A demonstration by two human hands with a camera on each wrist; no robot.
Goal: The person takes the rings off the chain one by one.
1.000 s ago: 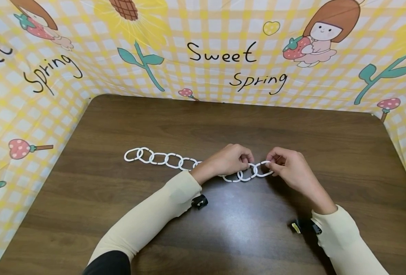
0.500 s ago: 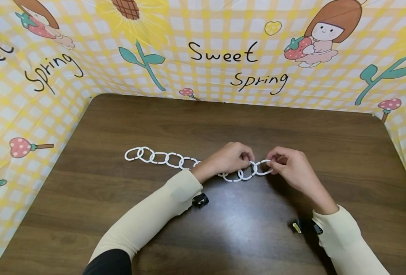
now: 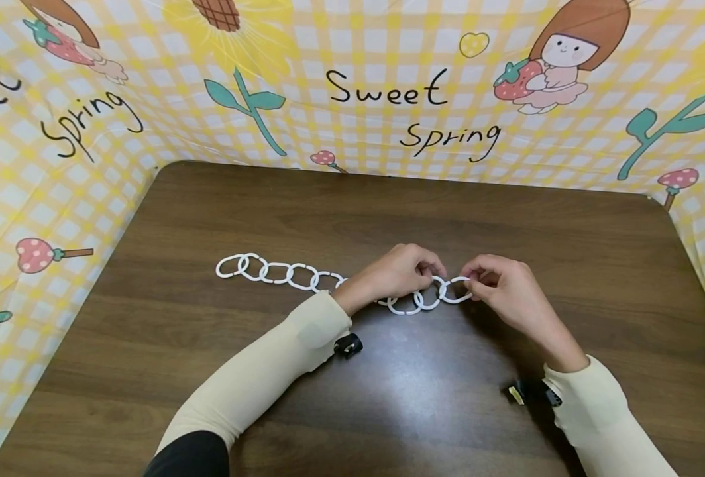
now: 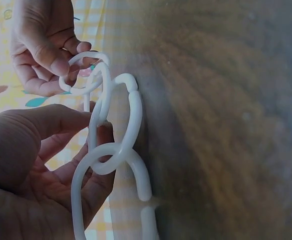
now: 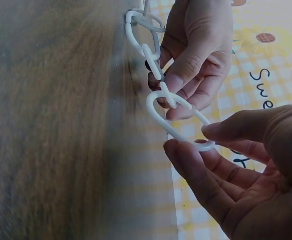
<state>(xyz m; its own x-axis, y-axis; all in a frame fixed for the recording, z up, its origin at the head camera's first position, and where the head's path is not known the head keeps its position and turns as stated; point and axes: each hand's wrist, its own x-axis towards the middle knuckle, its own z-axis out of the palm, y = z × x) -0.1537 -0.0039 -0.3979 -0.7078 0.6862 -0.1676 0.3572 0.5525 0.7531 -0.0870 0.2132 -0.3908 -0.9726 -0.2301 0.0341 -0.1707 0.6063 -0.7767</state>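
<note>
A chain of white plastic oval links (image 3: 277, 265) stretches from left to right across the table. My left hand (image 3: 397, 271) pinches a link (image 5: 152, 62) near the chain's right end between thumb and fingers. At that end my right hand (image 3: 504, 291) pinches the last link (image 5: 161, 123), which hooks through the link beside it. Small gaps show in the sides of several links. The left forearm and hand cover the middle of the chain in the head view, while its left part lies flat on the wood.
The brown wooden table (image 3: 209, 371) is bordered at the back and sides by a yellow checked cloth (image 3: 364, 40) with printed flowers and lettering. Black wrist cameras (image 3: 348, 346) sit under both cream sleeves (image 3: 269, 377).
The left fingertips have shifted slightly right and up along the held link, nearer the right hand. The held end of the chain has risen a little in view; the right hand stays almost still.
</note>
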